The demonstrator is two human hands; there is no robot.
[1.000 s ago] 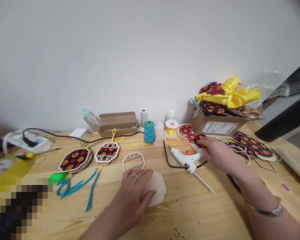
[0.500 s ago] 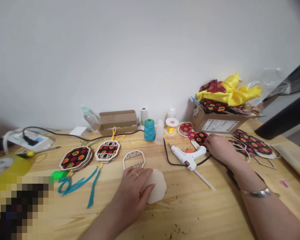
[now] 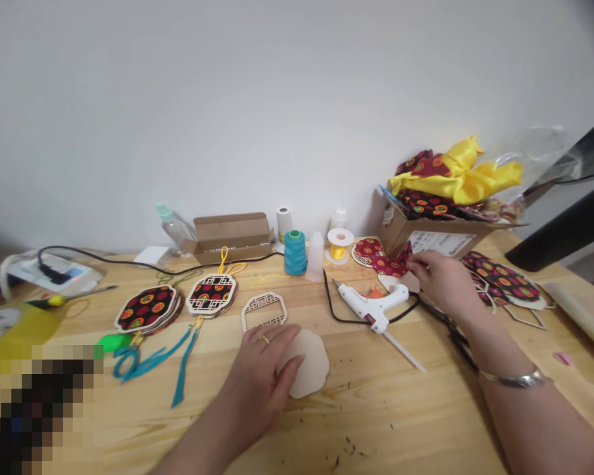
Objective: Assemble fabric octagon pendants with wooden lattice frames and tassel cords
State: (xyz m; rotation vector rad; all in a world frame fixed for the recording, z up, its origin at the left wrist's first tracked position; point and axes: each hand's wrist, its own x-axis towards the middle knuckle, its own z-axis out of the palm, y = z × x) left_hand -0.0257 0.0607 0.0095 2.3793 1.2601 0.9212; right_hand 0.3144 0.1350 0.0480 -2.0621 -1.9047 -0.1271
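My left hand (image 3: 264,366) lies with its fingers apart over the left part of a plain wooden plate (image 3: 309,366). Just behind it is a cut-out wooden frame (image 3: 264,311). At the right, my right hand (image 3: 438,280) pinches a dark patterned piece of fabric (image 3: 408,256) between thumb and fingertips, lifting it by its edge. Red patterned fabric (image 3: 389,265) lies beneath and to the left of that pinch. A white glue gun (image 3: 373,307) rests on the table between my hands.
A cardboard box (image 3: 426,239) holding yellow and patterned cloth stands at the back right. Blue thread (image 3: 295,253) and a yellow spool (image 3: 340,246) stand near the wall. Tasselled ornaments (image 3: 211,295) lie at left. A black cord (image 3: 329,303) curves around the glue gun.
My right hand has risen slightly, and the dark fabric in its fingers is lifted, uncovering red fabric below. My left hand remains at the wooden plate. The view has shifted slightly.
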